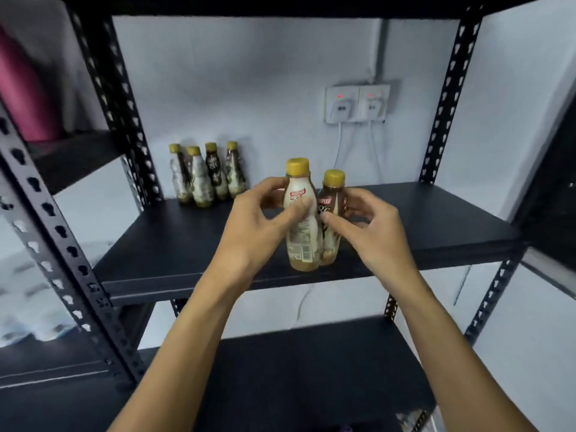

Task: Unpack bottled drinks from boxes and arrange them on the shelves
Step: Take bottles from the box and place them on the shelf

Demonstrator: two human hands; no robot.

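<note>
1. A dark lower shelf (311, 369) lies nearest, and both bare forearms reach up over it.
2. The left hand (258, 219) grips a white bottle (300, 244). Its thumb (300, 208) presses on the front label and its fingers curl round the bottle's left and back.
3. The right hand (367, 226) holds a brown bottle (333, 194). Its thumb presses on the front of the bottle and its fingers curl round the right side, slightly spread.
4. The two bottles are upright and touch side by side, white on the left, brown on the right and a little farther back. Both have yellow caps.
5. Their bases are at the near edge of the middle shelf (174, 244), about midway along it. Whether they rest on the board cannot be told.
6. Four more bottles (207, 176) with yellow caps stand close together in the far left corner of the same shelf, well apart from the held pair.
7. Black perforated posts (62, 232) frame the rack.
8. On the far wall, right of centre, are two sockets (358, 104) with white plugs and red lights. White cables (339, 151) hang down from them.
9. Far left, a blurred pink object (25, 88) stands on a neighbouring shelf.
</note>
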